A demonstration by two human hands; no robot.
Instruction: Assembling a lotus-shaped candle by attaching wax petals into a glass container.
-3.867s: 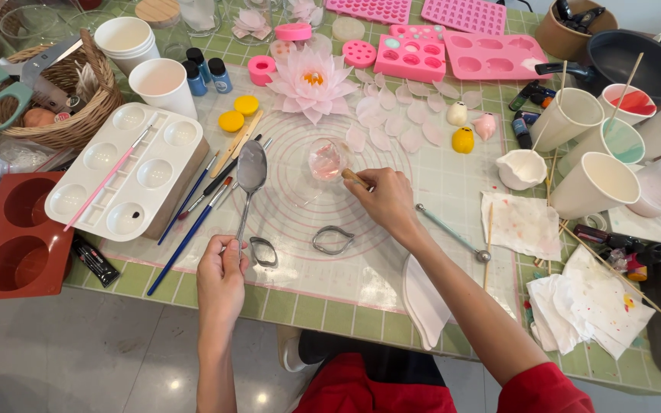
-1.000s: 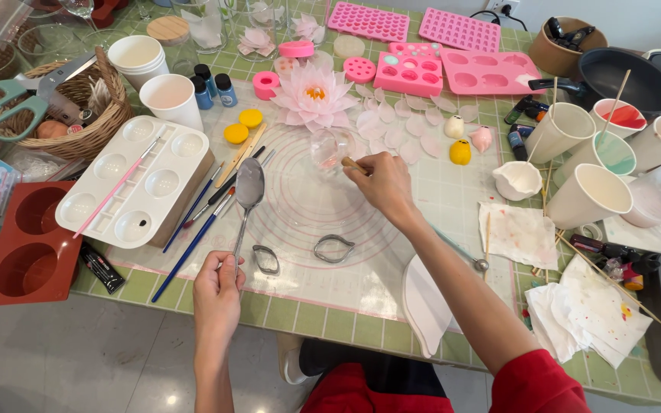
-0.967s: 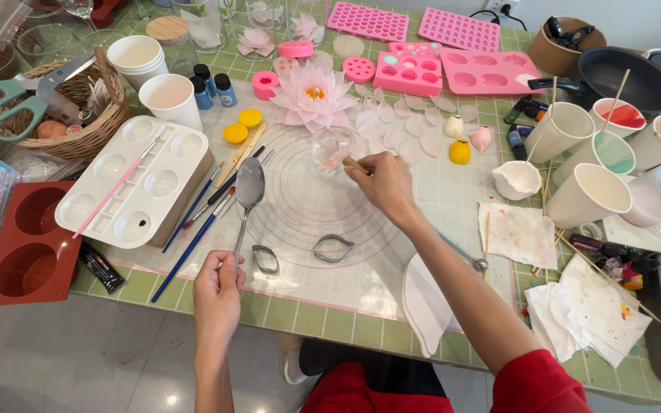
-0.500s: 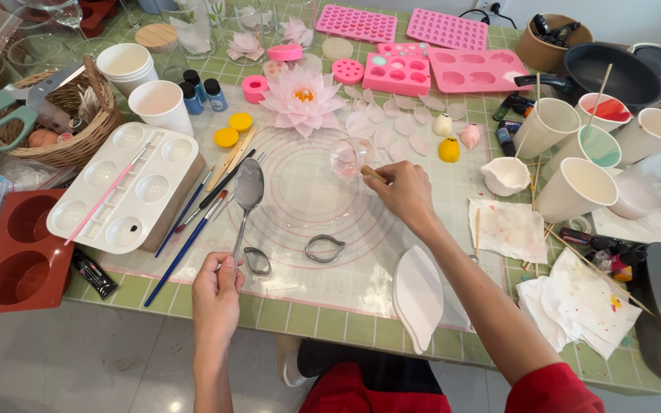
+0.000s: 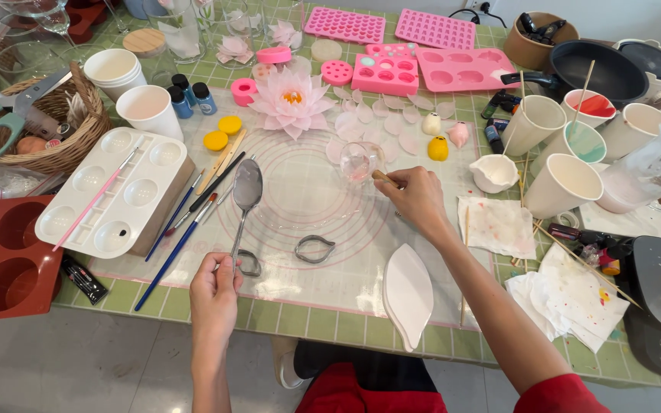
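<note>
My left hand [image 5: 214, 289] is closed around the handle end of a metal spoon [image 5: 246, 191] that lies on a clear silicone mat [image 5: 307, 287] with pink rings. My right hand [image 5: 416, 197] pinches a thin wooden stick whose tip reaches into a small clear glass cup [image 5: 361, 159] on the mat. Behind the cup lies a pink lotus flower [image 5: 292, 99] with loose pale petals [image 5: 392, 126] spread beside it. Two metal cutters [image 5: 314, 248] lie between my hands.
A white palette [image 5: 112, 191] and several brushes [image 5: 181, 226] lie at the left, beside an orange mould [image 5: 5, 256] and a basket [image 5: 47, 145]. Paper cups [image 5: 564, 183], stained paper towels [image 5: 499, 226], pink moulds [image 5: 422, 61] and a black pan [image 5: 598, 69] fill the right. A white leaf-shaped dish [image 5: 407, 294] lies near the front edge.
My right hand has stayed at the small glass cup with the stick, shifting only slightly. My left hand has kept its hold on the spoon handle. The view has tilted a little.
</note>
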